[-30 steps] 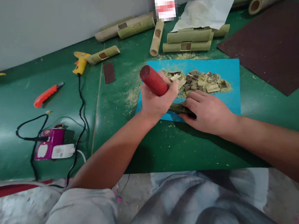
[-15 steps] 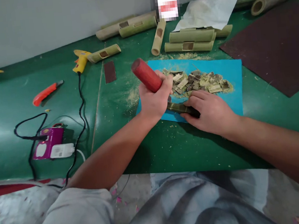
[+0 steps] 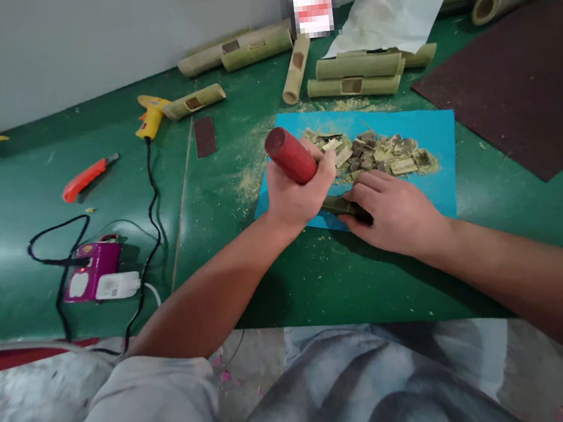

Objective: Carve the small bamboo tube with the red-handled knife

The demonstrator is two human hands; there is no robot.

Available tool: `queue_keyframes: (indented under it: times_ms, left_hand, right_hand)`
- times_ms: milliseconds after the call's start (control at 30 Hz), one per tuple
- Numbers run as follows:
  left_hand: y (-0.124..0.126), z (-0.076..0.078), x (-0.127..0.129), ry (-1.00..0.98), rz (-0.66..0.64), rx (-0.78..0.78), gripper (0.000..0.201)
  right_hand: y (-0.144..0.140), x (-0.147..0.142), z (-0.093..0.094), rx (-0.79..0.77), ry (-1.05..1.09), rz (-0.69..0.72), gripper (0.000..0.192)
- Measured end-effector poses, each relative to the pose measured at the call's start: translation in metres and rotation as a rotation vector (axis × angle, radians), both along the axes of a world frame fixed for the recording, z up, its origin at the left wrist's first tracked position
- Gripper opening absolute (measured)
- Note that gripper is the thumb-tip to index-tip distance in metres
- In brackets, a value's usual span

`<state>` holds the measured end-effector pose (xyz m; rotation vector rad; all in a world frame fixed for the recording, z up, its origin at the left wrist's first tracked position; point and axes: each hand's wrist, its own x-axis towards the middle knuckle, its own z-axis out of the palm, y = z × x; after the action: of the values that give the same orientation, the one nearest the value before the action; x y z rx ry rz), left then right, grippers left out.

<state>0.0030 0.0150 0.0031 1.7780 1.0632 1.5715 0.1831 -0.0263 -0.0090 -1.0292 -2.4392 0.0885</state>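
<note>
My left hand (image 3: 296, 193) is wrapped round a tool with a thick red handle (image 3: 292, 156). The handle leans up to the left, and the tool's working end is hidden behind my hand. My right hand (image 3: 395, 209) grips a dark greenish bamboo piece (image 3: 339, 206) from its right end. That piece lies over the near edge of a blue sheet (image 3: 435, 188), its left end close under my left hand. Behind both hands, a heap of bamboo chips and offcuts (image 3: 368, 151) covers the middle of the sheet.
Cut bamboo tubes (image 3: 354, 87) lie at the back, some beneath white paper (image 3: 387, 22). A dark brown sheet (image 3: 515, 92) is on the right. Leftward are a yellow glue gun (image 3: 151, 117), a red utility knife (image 3: 88, 179) and a purple power box (image 3: 94, 271) with trailing cords.
My left hand and the red handle have moved slightly right and down, over the left end of the bamboo piece. My right hand holds almost the same place.
</note>
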Motion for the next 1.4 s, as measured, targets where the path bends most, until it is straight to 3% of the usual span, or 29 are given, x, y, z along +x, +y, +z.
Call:
queue_keyframes:
  times_ms: [233, 400, 467, 600, 900, 1200, 1300, 1400]
  left_hand:
    - [0.000, -0.001, 0.002, -0.009, -0.112, -0.048, 0.045]
    - [0.004, -0.004, 0.002, -0.167, 0.024, -0.045, 0.050]
    - [0.007, -0.004, 0.002, -0.243, 0.010, -0.031, 0.052]
    - [0.007, -0.001, 0.003, -0.154, 0.013, -0.090, 0.049]
    - [0.000, 0.001, 0.002, -0.051, -0.003, -0.035, 0.036]
    - [-0.003, 0.004, 0.005, 0.003, -0.029, -0.125, 0.041]
    - [-0.005, 0.002, 0.007, -0.061, -0.004, -0.184, 0.042]
    - [0.000, 0.001, 0.007, -0.181, 0.009, -0.143, 0.046]
  right_hand:
    - [0.003, 0.001, -0.001, -0.121, 0.053, 0.001, 0.016]
    - [0.003, 0.002, 0.001, -0.103, 0.029, -0.009, 0.013]
    - [0.001, 0.001, 0.002, -0.066, 0.005, -0.010, 0.013]
    - [-0.001, -0.001, 0.003, 0.008, -0.055, 0.008, 0.013]
    - [-0.002, -0.001, 0.002, 0.041, -0.075, 0.023, 0.015]
    - [0.004, 0.000, 0.003, -0.195, 0.074, -0.019, 0.015]
    - [0.005, 0.001, 0.003, -0.245, 0.108, -0.006, 0.013]
    - [0.004, 0.001, 0.003, -0.227, 0.095, -0.035, 0.012]
